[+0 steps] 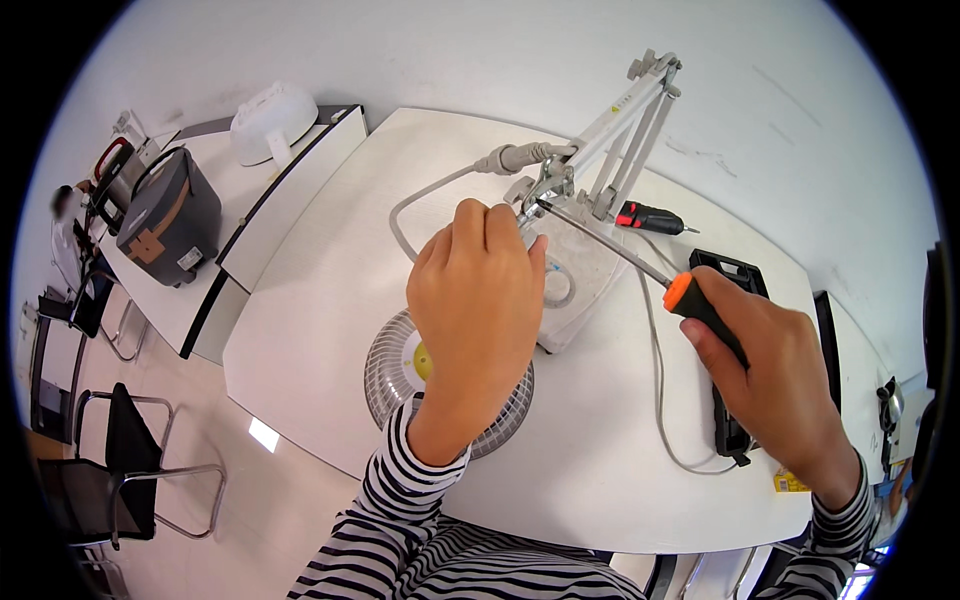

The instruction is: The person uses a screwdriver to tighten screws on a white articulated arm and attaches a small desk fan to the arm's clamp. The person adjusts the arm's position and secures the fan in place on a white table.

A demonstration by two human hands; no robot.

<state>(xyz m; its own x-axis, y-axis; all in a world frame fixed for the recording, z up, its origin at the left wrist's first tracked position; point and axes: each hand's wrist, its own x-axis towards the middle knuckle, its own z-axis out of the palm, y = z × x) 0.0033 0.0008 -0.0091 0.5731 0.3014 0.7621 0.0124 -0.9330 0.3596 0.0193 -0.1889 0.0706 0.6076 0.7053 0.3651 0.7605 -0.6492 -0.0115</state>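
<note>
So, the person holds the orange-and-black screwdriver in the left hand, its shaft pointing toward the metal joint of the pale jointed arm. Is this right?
Not the left hand: the head view shows the orange-and-black screwdriver in the right hand. Its shaft does point toward the metal joint of the pale jointed arm.

A white table [300,330] bears a pale base [590,270]; a red-black screwdriver [650,218]; a cord [656,350]; a black case [738,270].

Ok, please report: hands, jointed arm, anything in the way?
Right hand gripping screwdriver, tip at metal joint. Left hand at joint, grip hidden. Jointed arm raised, slanting. Shaft visibly unobstructed.
</note>
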